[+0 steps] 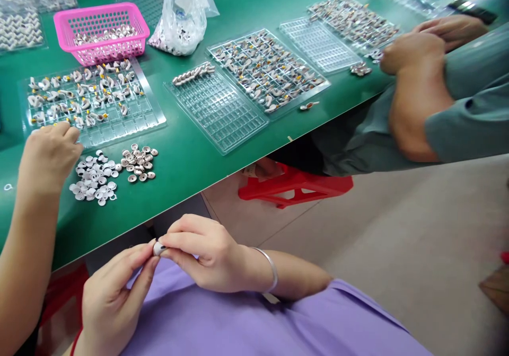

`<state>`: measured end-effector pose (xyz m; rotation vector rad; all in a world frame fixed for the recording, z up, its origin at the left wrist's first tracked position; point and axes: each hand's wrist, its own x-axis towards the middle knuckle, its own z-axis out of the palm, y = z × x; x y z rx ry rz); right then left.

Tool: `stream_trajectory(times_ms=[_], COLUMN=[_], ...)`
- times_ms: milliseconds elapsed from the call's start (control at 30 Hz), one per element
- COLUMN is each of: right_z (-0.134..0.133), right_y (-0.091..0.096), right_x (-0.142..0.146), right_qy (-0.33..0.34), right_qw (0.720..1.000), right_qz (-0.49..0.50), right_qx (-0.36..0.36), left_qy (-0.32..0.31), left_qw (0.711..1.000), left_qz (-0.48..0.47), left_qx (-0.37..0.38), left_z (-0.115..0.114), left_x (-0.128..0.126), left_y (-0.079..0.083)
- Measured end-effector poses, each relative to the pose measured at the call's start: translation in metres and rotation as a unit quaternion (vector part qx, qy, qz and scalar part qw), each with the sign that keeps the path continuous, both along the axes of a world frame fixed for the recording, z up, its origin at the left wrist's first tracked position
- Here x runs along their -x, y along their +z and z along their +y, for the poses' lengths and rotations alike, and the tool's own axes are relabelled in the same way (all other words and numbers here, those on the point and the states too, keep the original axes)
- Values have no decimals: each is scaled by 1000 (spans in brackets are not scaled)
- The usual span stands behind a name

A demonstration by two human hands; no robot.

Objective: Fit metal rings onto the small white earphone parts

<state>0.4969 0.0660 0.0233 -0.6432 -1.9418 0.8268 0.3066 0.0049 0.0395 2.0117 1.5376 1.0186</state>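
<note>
Below the table edge, over my purple lap, my left hand (115, 292) and my right hand (202, 250) meet. Both pinch one small white rounded part (159, 248) between their fingertips. A silver bracelet (270, 268) sits on my right wrist. On the green table (191, 160) just above lie a pile of white caps (93, 178) and a smaller pile of metal cups (139, 162).
Another person's hand (50, 152) rests closed at a clear tray of parts (85, 99). A pink basket (101, 30), a plastic bag (181, 19) and more clear trays (217, 107) (266, 70) lie beyond. A co-worker in grey-green (421, 80) sits on a red stool (294, 184) at the right.
</note>
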Motion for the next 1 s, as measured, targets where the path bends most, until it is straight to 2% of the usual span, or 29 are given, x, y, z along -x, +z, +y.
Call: stream_trajectory(times_ms=[167, 367, 500, 700, 1000], right_z=[-1, -4, -2, 5, 8], right_y=[-1, -2, -1, 1, 8], right_x=[0, 0, -1, -7, -12], right_qy=[-6, -13, 9, 103, 179], right_qw=[1000, 999, 999, 994, 977], right_qz=[-3, -16, -22, -15, -41], right_qx=[-10, -35, -42, 28, 111], left_qy=[5, 16, -18, -98, -172], left_qw=[1000, 997, 992, 975, 956], left_qz=[-30, -81, -123, -177, -194], left_qx=[-3, 14, 30, 87, 138], left_z=[1, -5, -1, 16, 28], left_x=[-3, 0, 6, 10, 8], left_y=[2, -6, -6, 1, 5])
